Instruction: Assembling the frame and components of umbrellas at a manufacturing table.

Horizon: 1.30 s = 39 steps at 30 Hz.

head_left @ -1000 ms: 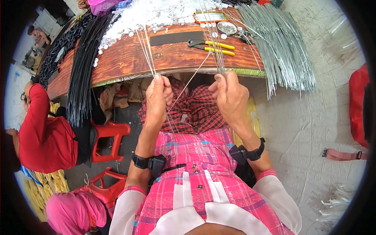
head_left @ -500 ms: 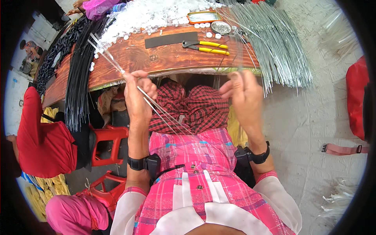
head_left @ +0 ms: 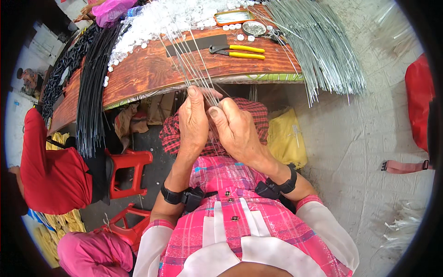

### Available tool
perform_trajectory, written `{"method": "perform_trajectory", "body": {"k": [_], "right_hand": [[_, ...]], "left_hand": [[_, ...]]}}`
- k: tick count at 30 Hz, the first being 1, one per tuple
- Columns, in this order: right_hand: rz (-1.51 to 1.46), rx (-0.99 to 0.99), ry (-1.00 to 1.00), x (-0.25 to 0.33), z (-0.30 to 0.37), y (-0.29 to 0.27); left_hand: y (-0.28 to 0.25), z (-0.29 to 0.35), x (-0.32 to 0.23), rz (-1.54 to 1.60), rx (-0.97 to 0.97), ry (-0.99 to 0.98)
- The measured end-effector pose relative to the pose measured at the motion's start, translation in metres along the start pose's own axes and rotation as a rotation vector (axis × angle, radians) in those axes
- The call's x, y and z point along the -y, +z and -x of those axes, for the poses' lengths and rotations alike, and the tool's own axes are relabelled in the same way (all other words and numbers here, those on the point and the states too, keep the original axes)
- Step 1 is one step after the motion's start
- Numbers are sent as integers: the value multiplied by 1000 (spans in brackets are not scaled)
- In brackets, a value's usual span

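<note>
In front of my lap, my left hand (head_left: 194, 121) and my right hand (head_left: 237, 129) come together, both closed on a loose bundle of thin metal rods (head_left: 198, 69). The rods fan upward from my thumbs over the table's front edge, and their lower ends run down toward my lap. Beyond them on the wooden table (head_left: 138, 76) lie yellow-handled pliers (head_left: 237, 51) and a dark flat strip (head_left: 177, 46). How the rods divide between my two hands is partly hidden by the fingers.
A large sheaf of silvery rods (head_left: 318, 46) overhangs the table's right end; black rods (head_left: 94, 92) hang at the left. Clear plastic pieces (head_left: 143, 27) pile up behind, near a small round dish (head_left: 254, 28). A person in red (head_left: 55, 171) sits left by a red stool (head_left: 131, 171).
My right hand has moved left to join my left hand, which has shifted right. The rods now stand between both hands instead of slanting from the left one.
</note>
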State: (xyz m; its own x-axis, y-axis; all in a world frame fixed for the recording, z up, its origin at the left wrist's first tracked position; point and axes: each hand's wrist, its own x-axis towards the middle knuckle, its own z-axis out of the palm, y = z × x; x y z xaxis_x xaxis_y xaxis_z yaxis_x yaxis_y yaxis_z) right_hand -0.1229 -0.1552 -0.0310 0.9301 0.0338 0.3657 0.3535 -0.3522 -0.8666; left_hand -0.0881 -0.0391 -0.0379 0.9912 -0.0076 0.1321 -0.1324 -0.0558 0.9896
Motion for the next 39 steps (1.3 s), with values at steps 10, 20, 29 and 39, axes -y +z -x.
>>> {"method": "perform_trajectory", "body": {"k": [10, 20, 29, 39], "right_hand": [[-208, 150, 144, 17, 8, 0], [-367, 290, 95, 70, 7, -37], [-731, 431, 496, 20, 11, -38], [-680, 340, 742, -76, -34, 23]], "left_hand": [[-18, 15, -33, -26, 147, 15], [-32, 27, -80, 27, 275, 258], [-20, 17, -41, 151, 541, -110], [-48, -35, 68, 10, 352, -250]]}}
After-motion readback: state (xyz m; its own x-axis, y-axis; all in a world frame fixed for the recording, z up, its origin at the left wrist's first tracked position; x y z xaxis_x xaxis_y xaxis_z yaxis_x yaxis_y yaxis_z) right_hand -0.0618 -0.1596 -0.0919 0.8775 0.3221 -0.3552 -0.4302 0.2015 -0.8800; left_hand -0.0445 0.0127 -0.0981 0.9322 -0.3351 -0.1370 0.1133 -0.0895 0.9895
